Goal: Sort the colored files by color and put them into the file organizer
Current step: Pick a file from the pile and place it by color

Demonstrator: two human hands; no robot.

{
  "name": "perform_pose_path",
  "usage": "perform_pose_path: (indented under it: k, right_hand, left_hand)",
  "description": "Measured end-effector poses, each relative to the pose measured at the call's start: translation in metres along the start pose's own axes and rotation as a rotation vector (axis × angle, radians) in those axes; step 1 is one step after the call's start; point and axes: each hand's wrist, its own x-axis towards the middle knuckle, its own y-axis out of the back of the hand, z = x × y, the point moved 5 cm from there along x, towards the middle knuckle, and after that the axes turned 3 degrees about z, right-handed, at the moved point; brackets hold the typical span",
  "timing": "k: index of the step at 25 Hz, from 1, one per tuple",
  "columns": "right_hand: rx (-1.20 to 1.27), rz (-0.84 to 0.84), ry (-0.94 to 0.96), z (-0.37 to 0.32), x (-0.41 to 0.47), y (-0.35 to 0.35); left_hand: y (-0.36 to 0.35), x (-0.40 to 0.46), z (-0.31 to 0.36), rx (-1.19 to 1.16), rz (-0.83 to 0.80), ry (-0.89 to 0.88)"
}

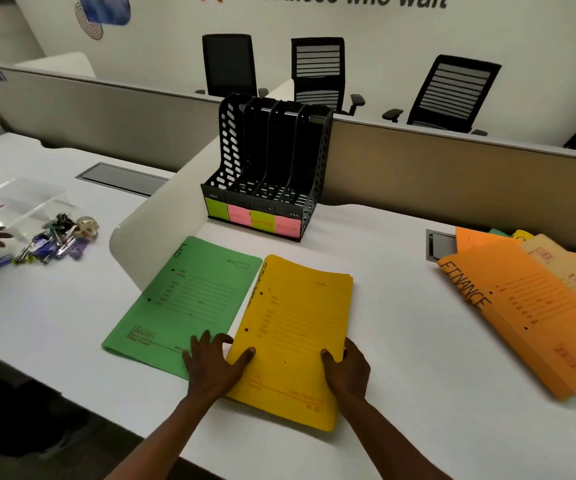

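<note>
Both hands grip the stack of yellow paper files lying on the white table: the left hand at its left edge, the right hand at its right. A green paper file lies touching its left side, and the black four-slot plastic file organizer stands upright behind them.

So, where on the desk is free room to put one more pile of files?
Bare white desk lies between the yellow files and the orange files; more lies in front of the file organizer, toward its right. It is crowded left, where green files touch the yellow ones.
</note>
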Motion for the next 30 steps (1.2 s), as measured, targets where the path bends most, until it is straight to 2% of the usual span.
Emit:
perform_pose_path:
  k: [2, 8, 11, 14, 21, 26, 30]
  right_hand:
    - [-0.052, 0.015, 0.021, 0.0, -0.005, -0.005]
    - [-0.158, 0.04, 0.093, -0.004, -0.015, -0.014]
    - [-0.216, 0.054, 0.105, -0.002, -0.015, -0.012]
    - [-0.336, 0.061, 0.14, -0.001, -0.011, -0.008]
    - [-0.36, 0.02, 0.229, 0.005, -0.007, -0.01]
    - [-0.339, 0.055, 0.277, 0.007, 0.004, 0.008]
    - [-0.472, 0.113, 0.4, 0.007, 0.017, 0.04]
  left_hand:
    - [-0.001, 0.003, -0.004, -0.031, -0.047, 0.014]
    - [0.011, 0.001, 0.002, 0.063, 0.072, -0.167]
    - [0.007, 0.001, 0.007, 0.126, 0.042, -0.239]
    - [0.005, 0.004, 0.013, 0.137, 0.025, -0.261]
    - [-0.003, 0.002, 0.023, 0.151, 0.005, -0.292]
    - [-0.006, -0.004, 0.059, 0.102, 0.061, -0.357]
    - [-0.031, -0.013, 0.114, 0.074, 0.029, -0.493]
